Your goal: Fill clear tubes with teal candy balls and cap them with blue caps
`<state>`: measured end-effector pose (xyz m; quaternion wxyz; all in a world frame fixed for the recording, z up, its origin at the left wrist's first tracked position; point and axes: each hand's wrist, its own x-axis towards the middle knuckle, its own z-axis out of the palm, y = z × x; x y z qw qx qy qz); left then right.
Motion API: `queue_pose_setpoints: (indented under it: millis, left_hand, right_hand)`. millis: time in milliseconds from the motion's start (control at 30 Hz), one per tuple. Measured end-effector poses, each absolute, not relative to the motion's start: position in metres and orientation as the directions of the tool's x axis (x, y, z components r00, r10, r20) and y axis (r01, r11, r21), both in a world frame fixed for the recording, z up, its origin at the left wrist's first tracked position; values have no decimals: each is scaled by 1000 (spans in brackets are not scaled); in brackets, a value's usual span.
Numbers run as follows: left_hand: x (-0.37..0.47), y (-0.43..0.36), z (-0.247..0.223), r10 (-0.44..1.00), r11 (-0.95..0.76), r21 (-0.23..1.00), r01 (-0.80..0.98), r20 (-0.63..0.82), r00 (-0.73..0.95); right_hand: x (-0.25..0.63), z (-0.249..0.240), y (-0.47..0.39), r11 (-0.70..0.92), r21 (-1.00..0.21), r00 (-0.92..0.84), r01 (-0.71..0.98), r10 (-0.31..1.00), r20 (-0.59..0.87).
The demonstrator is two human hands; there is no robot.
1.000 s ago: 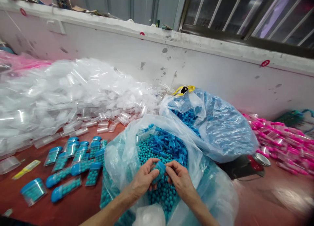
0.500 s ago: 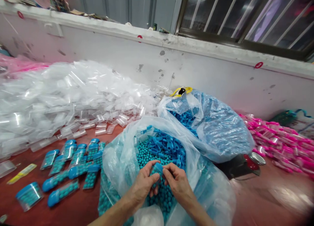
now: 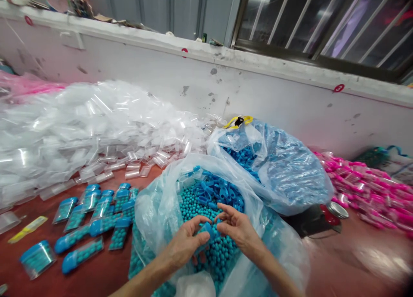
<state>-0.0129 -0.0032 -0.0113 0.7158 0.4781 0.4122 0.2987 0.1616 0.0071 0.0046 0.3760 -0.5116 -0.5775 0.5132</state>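
My left hand (image 3: 189, 241) is closed around a small clear plastic container with a blue cap (image 3: 205, 231); fingers partly cover it, so I cannot tell how full it is. Just to its right, my right hand (image 3: 237, 228) is open, its fingers apart and slightly curled. Both are over an open plastic bag (image 3: 155, 206) filled with turquoise beads (image 3: 222, 258). Loose blue plastic parts (image 3: 219, 191) lie on the beads at the back of the bag.
Several bead-filled containers with blue caps (image 3: 38, 258) lie at left on the red table (image 3: 106, 271). Behind them rises a heap of clear empty containers (image 3: 93, 125). A second bag (image 3: 287, 168) holds blue parts. Pink pieces (image 3: 371, 185) are piled at right.
My right hand has come away from the blue-capped container and opened, moving slightly right. My left hand keeps hold of the container, which has tilted a little.
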Motion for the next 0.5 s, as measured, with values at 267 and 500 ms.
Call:
queue_pose_setpoints:
  millis: [267, 500]
  left_hand:
    - [8, -9, -12, 936, 346, 912, -220, -317, 156]
    - [6, -11, -2, 928, 298, 889, -347, -185, 322]
  right_hand:
    - [133, 1, -21, 150, -789, -272, 596, 962, -22]
    - [125, 6, -23, 275, -711, -269, 647, 955, 125]
